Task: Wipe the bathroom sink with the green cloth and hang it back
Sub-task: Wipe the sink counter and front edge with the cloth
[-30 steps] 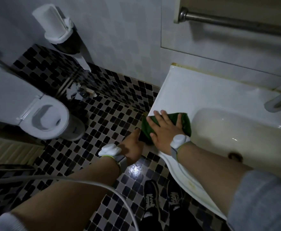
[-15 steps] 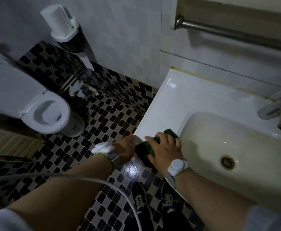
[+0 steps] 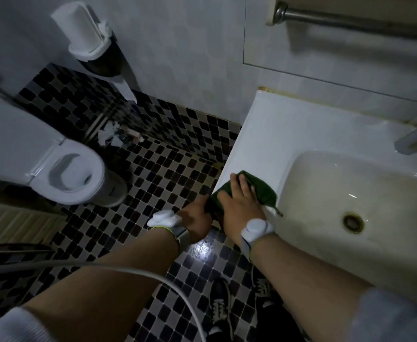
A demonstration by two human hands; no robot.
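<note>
The green cloth (image 3: 264, 193) lies on the left rim of the white sink (image 3: 276, 134), near its front left corner, with a dark part hanging over the edge. My right hand (image 3: 239, 206) lies flat on the cloth with straight fingers, pressing it onto the rim. My left hand (image 3: 195, 219) is just below and left of the sink edge, touching the hanging part of the cloth; its fingertips are hidden. The basin (image 3: 350, 193) with its drain (image 3: 353, 222) is to the right of the cloth.
A metal tap (image 3: 415, 139) stands at the sink's back right. A metal bar (image 3: 338, 19) runs along the wall above. A toilet (image 3: 66, 174) stands at left, a paper holder (image 3: 86, 35) above it. A hose (image 3: 128, 270) crosses my left forearm. My shoes (image 3: 219, 309) stand on the chequered floor.
My right hand drew the cloth toward the sink's front edge with curled fingers, then slid it back up the rim and flattened. My left hand stayed by the edge.
</note>
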